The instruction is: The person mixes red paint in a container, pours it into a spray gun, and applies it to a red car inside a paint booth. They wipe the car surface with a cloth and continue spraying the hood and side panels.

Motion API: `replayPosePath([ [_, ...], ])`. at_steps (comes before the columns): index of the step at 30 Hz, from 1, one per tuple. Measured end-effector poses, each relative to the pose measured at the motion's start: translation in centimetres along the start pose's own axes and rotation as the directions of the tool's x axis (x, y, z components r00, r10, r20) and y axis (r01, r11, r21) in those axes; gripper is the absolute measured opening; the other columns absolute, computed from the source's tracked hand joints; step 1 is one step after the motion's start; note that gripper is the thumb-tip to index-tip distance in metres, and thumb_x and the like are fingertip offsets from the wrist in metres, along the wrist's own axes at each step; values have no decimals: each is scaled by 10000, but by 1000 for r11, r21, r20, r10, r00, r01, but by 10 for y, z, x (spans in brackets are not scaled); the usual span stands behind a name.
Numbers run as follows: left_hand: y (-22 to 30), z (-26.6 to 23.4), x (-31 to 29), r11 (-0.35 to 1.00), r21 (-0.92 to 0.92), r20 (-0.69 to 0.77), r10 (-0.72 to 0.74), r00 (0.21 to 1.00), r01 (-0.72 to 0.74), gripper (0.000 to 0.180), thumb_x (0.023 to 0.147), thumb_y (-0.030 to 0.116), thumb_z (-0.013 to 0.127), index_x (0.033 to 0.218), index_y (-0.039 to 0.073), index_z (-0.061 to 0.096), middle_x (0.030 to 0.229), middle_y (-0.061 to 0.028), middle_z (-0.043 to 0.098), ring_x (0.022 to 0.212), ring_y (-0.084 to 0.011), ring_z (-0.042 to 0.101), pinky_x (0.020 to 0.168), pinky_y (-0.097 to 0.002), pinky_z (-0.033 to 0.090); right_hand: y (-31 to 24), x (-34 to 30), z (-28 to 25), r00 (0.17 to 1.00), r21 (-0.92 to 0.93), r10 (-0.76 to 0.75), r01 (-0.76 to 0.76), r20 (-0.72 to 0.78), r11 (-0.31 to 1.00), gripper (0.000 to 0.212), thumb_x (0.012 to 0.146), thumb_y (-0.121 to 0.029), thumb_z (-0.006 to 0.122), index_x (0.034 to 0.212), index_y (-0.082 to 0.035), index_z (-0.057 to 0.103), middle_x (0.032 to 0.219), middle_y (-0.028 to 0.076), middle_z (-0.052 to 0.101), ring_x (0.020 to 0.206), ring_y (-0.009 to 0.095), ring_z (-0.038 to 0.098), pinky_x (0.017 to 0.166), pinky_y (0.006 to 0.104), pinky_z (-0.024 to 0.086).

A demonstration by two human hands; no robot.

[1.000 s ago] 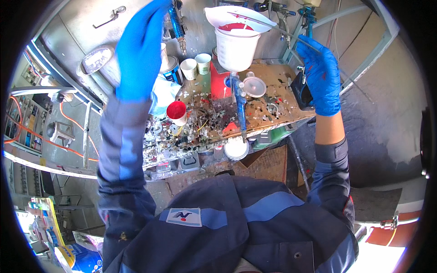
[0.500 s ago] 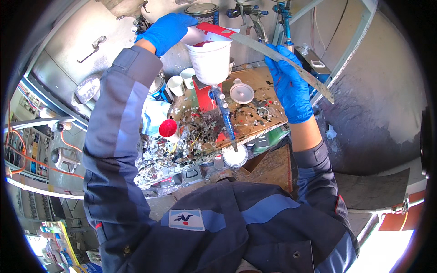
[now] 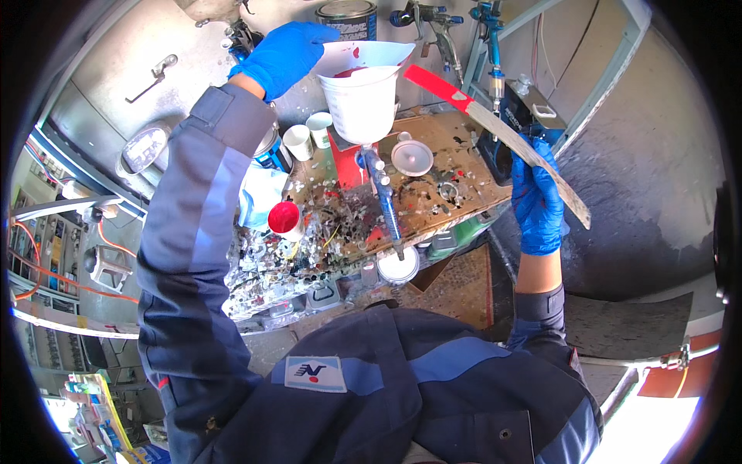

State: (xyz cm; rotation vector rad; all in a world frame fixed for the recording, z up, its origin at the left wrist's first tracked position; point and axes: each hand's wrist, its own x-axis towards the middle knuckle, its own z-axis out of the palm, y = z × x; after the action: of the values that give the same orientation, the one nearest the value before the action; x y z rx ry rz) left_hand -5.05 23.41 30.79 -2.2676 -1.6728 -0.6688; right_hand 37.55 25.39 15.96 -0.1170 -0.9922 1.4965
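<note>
My right hand [image 3: 538, 199], in a blue glove, is closed around a long flat stirring stick [image 3: 506, 138]; red paint coats its far end, which is apart from the cup. My left hand [image 3: 282, 60], also gloved, pinches the left edge of a white paint strainer [image 3: 386, 52] that has red spots and sits in the mouth of a white cup [image 3: 359, 112]. That cup is mounted on a blue spray gun [image 3: 382, 197] standing on the bench. Beside the gun lies a round white lid [image 3: 412, 158]. A paper cup with red paint inside [image 3: 286, 220] stands to the left.
The wooden bench [image 3: 440, 139] is splattered with paint. White paper cups [image 3: 297, 143] and a tin [image 3: 274, 151] stand at its left. Other spray guns [image 3: 433, 31] hang at the back, near a large can [image 3: 345, 19]. A metal frame post [image 3: 603, 81] rises at right.
My right hand has drawn the stirring stick down and to the right, away from the cup's rim. My left hand has stayed nearly in place at the strainer.
</note>
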Motion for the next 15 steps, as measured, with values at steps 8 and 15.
replayPosePath([
  [8, 0, -1, -8, 988, -148, -180, 23, 983, -50, 319, 921, 131, 507, 1205, 54, 630, 1132, -176, 658, 999, -305, 643, 895, -357, 504, -13, 45, 27, 977, 307, -73, 133, -199, 942, 513, 925, -403, 614, 1204, 24, 564, 1203, 165, 603, 1094, 247, 606, 951, 306, 540],
  [15, 17, -3, -18, 943, -309, -120, -166, 979, 122, 372, 868, 68, 450, 1192, 54, 632, 1109, -187, 653, 978, -351, 630, 870, -379, 510, 56, 65, 97, 979, 499, 140, -48, -148, 865, 351, 954, -237, 611, 1174, 34, 576, 1116, 147, 645, 1003, 226, 653, 848, 275, 581],
])
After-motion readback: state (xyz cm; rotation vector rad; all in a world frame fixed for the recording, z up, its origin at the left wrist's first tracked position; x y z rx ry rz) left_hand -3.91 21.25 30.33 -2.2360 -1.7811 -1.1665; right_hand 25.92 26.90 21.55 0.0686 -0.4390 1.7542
